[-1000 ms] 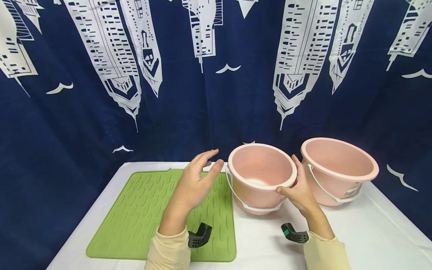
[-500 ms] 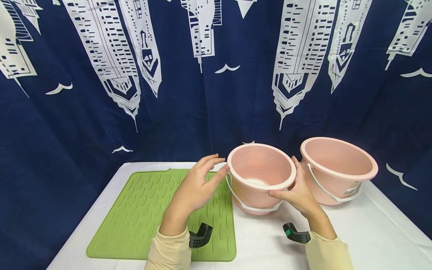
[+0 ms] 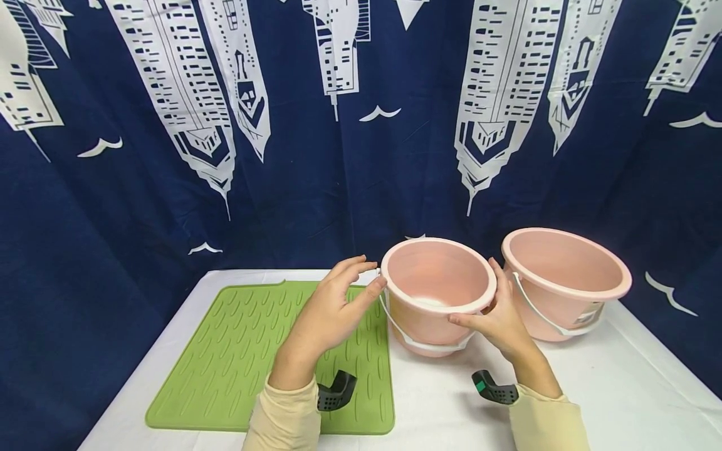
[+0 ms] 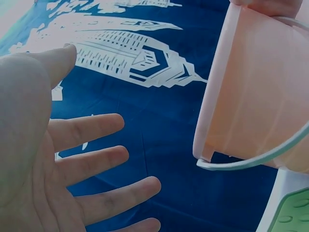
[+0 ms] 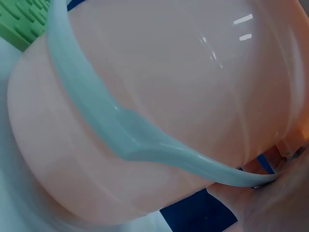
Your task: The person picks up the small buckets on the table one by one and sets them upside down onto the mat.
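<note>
A small pink bucket (image 3: 437, 329) with a white handle (image 3: 429, 346) stands upright on the white table, just right of the green mat. My right hand (image 3: 499, 319) holds its right side, thumb in front just under the rim and fingers round the far side. In the right wrist view, the handle (image 5: 135, 137) hangs across the bucket wall (image 5: 193, 72), and part of the hand (image 5: 270, 198) shows at lower right. My left hand (image 3: 327, 310) is raised beside the left rim, fingers extended. The left wrist view shows that hand's fingers (image 4: 111, 198) spread, apart from the bucket (image 4: 256, 87).
A larger pink bucket (image 3: 564, 304) with a white handle stands close by on the right. The green ridged mat (image 3: 225, 363) lies flat on the left part of the white table (image 3: 632, 388). A blue curtain (image 3: 350, 175) with white city prints hangs behind.
My left hand has come right, up close to the small bucket's left rim. My right thumb has shifted left along its front. The small bucket stays almost in place.
</note>
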`<control>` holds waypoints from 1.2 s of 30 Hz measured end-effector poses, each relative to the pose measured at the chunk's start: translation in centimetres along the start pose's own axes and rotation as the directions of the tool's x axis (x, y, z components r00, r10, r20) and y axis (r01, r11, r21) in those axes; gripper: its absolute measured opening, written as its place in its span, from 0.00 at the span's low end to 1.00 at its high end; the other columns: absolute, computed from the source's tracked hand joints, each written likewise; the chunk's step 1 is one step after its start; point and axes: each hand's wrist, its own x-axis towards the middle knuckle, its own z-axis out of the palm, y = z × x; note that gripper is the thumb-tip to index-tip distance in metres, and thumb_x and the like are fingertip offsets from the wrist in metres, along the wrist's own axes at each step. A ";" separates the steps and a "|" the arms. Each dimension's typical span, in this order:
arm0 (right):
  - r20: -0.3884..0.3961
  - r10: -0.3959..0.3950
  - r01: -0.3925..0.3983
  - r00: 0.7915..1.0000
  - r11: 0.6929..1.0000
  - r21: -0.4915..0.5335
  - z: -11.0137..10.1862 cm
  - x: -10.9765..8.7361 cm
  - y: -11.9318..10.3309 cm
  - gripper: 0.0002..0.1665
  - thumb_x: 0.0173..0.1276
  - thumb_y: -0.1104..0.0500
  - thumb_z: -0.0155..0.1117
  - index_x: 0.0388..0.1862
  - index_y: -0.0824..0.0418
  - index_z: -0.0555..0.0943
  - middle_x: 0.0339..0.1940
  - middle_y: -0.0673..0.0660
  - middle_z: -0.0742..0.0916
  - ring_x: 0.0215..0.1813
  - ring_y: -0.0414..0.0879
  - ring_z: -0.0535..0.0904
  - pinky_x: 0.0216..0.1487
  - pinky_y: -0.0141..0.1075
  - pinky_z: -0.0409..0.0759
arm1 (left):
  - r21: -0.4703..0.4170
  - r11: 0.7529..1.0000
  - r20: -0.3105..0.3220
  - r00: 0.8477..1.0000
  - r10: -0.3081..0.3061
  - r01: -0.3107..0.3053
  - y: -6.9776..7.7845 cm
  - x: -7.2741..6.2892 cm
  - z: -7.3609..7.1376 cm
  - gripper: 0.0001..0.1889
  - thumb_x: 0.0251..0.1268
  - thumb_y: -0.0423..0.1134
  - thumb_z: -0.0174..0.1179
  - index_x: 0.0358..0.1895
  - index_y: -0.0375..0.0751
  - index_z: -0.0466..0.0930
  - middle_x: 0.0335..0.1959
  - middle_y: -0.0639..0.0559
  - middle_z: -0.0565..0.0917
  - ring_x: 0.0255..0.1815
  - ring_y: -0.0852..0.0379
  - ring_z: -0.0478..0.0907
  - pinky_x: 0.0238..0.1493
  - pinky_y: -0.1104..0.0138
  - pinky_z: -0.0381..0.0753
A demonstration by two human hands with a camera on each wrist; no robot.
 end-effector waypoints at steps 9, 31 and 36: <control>0.007 -0.080 0.079 0.997 0.990 0.117 -0.2 0.2 -0.9 0.77 0.44 0.81 0.76 0.83 0.58 0.38 0.78 0.70 0.56 0.65 0.56 0.68 0.57 0.26 0.75 | -0.011 1.000 -0.013 1.000 0.015 -0.015 -0.2 0.1 -0.1 0.35 0.68 0.65 0.59 0.72 0.49 0.71 0.75 0.55 0.66 0.73 0.55 0.63 0.68 0.51 0.67; 0.126 -0.252 0.186 0.959 0.903 0.388 1.2 -0.6 -4.9 0.80 0.40 0.63 0.90 0.84 0.55 0.45 0.78 0.65 0.58 0.65 0.53 0.70 0.55 0.36 0.81 | -0.329 0.944 -0.046 0.999 0.017 -0.032 -0.2 0.0 0.0 0.68 0.38 0.52 0.85 0.82 0.62 0.44 0.75 0.62 0.61 0.71 0.56 0.62 0.69 0.47 0.63; 0.162 -0.288 0.201 0.944 0.889 0.412 1.7 -0.6 -5.0 0.81 0.40 0.56 0.91 0.84 0.53 0.45 0.77 0.66 0.59 0.66 0.53 0.69 0.57 0.36 0.79 | -0.473 0.878 -0.025 0.997 0.071 -0.074 -0.1 0.0 0.2 0.74 0.32 0.47 0.88 0.82 0.65 0.39 0.78 0.63 0.55 0.73 0.51 0.61 0.70 0.48 0.61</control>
